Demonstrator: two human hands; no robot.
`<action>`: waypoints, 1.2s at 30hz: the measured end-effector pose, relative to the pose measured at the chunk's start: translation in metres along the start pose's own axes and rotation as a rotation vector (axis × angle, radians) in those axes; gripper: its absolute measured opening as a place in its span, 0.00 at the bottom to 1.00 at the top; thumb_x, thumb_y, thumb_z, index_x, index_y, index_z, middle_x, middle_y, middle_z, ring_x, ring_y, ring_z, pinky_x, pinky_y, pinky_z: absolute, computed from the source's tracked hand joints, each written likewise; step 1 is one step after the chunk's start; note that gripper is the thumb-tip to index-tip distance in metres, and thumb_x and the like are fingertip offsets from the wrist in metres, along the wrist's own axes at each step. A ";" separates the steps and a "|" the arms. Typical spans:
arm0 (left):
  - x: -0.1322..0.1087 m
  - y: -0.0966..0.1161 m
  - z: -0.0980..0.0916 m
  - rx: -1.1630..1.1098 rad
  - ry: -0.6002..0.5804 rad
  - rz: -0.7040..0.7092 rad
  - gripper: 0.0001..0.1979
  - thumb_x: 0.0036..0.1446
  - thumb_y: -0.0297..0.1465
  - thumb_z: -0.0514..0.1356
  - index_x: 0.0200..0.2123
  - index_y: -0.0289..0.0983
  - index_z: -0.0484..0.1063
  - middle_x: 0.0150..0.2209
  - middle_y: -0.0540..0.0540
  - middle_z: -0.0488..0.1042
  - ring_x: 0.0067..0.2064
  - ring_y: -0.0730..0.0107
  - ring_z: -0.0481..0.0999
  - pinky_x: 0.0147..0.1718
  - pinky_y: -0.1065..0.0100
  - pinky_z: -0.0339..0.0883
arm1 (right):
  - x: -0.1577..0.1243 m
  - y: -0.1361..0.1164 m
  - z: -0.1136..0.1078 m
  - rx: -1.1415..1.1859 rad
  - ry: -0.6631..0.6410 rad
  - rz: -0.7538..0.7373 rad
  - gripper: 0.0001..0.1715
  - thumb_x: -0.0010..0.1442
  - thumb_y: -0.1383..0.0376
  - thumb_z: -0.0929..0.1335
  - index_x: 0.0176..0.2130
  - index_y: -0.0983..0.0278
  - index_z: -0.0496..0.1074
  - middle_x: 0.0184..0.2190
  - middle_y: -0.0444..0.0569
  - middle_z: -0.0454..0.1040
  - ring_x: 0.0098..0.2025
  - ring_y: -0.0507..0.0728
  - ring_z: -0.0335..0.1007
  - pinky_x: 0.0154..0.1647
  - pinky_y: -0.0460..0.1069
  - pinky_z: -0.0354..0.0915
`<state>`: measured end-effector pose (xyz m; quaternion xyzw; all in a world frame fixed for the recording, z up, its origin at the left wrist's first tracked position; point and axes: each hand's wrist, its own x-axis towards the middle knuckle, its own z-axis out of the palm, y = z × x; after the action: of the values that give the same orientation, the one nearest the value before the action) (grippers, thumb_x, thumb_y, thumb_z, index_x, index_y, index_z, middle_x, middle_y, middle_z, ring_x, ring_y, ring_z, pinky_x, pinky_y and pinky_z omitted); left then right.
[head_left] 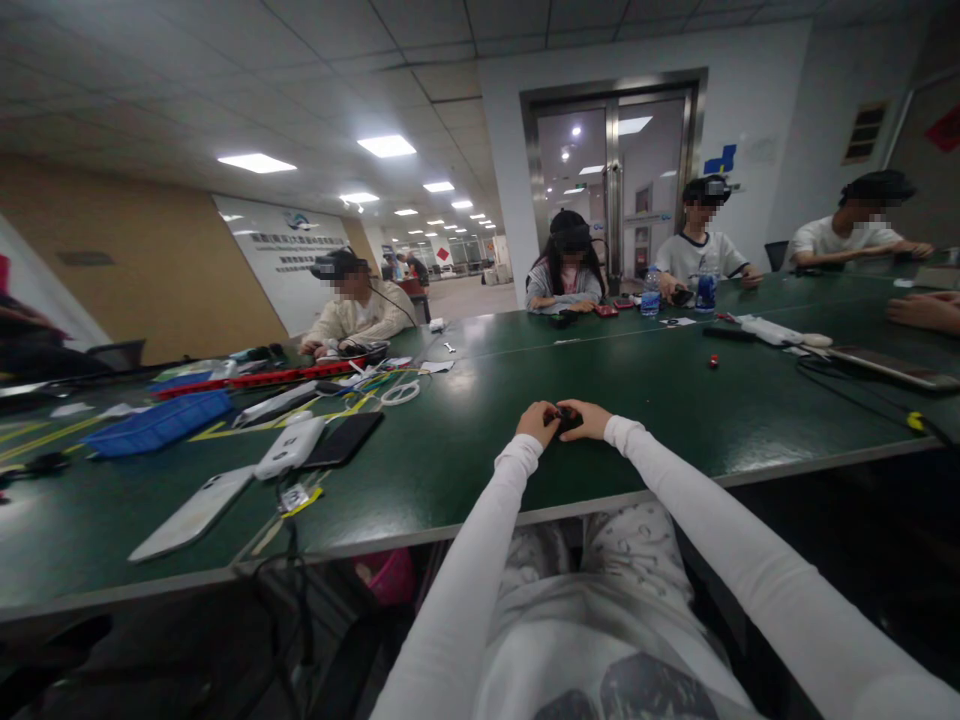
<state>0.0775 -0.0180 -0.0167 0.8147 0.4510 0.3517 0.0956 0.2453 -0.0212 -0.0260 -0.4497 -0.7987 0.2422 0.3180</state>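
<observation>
the left hand and right hand meet on the green table near its front edge, fingertips closed on a small dark object from either side, wrists resting down, likely for steadiness. a blue tray and phone lie toward the table's left end; people in headsets sit along its far side.

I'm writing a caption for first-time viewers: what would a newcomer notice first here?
First, the two white-sleeved arms meeting at centre, where the left hand and right hand pinch a small dark object over the long green table. Next, the seated people along its far side, wearing headsets, and the blue basket at the left.
</observation>
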 end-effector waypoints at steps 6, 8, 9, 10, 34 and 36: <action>-0.002 -0.001 -0.001 -0.056 -0.003 -0.004 0.08 0.41 0.26 0.57 0.29 0.36 0.67 0.30 0.47 0.67 0.31 0.74 0.67 0.34 0.68 0.64 | -0.003 -0.005 -0.001 0.043 0.001 -0.033 0.47 0.33 0.55 0.72 0.51 0.62 0.56 0.40 0.51 0.67 0.40 0.57 0.64 0.42 0.53 0.59; -0.002 0.000 -0.002 -0.085 -0.005 0.001 0.08 0.41 0.25 0.57 0.30 0.36 0.67 0.30 0.47 0.67 0.31 0.74 0.67 0.34 0.67 0.64 | -0.004 -0.007 -0.003 0.075 0.009 -0.046 0.47 0.32 0.57 0.72 0.51 0.60 0.57 0.42 0.50 0.67 0.40 0.56 0.63 0.42 0.52 0.59; -0.003 0.000 -0.002 -0.100 -0.006 0.002 0.08 0.41 0.25 0.57 0.30 0.37 0.67 0.30 0.48 0.67 0.31 0.74 0.67 0.34 0.67 0.64 | -0.005 -0.008 -0.003 0.092 0.016 -0.051 0.47 0.31 0.57 0.73 0.51 0.60 0.56 0.42 0.50 0.66 0.40 0.56 0.63 0.42 0.52 0.59; -0.003 0.000 -0.003 -0.114 -0.005 0.001 0.09 0.41 0.25 0.57 0.30 0.37 0.67 0.30 0.48 0.67 0.31 0.74 0.68 0.35 0.67 0.64 | -0.006 -0.010 -0.004 0.106 0.025 -0.054 0.48 0.31 0.58 0.73 0.51 0.60 0.56 0.43 0.50 0.66 0.39 0.55 0.64 0.42 0.52 0.60; 0.010 -0.028 -0.042 -1.215 0.708 -0.669 0.15 0.37 0.29 0.61 0.33 0.37 0.64 0.29 0.49 0.69 0.29 0.78 0.69 0.25 0.75 0.62 | -0.009 -0.016 -0.006 0.156 0.086 -0.079 0.51 0.30 0.59 0.73 0.52 0.59 0.52 0.47 0.49 0.62 0.35 0.52 0.63 0.41 0.51 0.60; 0.007 -0.034 -0.051 -1.318 0.828 -0.793 0.12 0.41 0.29 0.59 0.33 0.38 0.64 0.25 0.51 0.68 0.26 0.80 0.68 0.24 0.76 0.61 | -0.009 -0.015 -0.006 0.159 0.076 -0.073 0.51 0.31 0.59 0.73 0.52 0.59 0.52 0.47 0.50 0.62 0.35 0.52 0.63 0.41 0.51 0.60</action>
<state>0.0233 -0.0012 0.0082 0.1833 0.4042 0.7496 0.4911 0.2447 -0.0354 -0.0138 -0.4028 -0.7801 0.2757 0.3914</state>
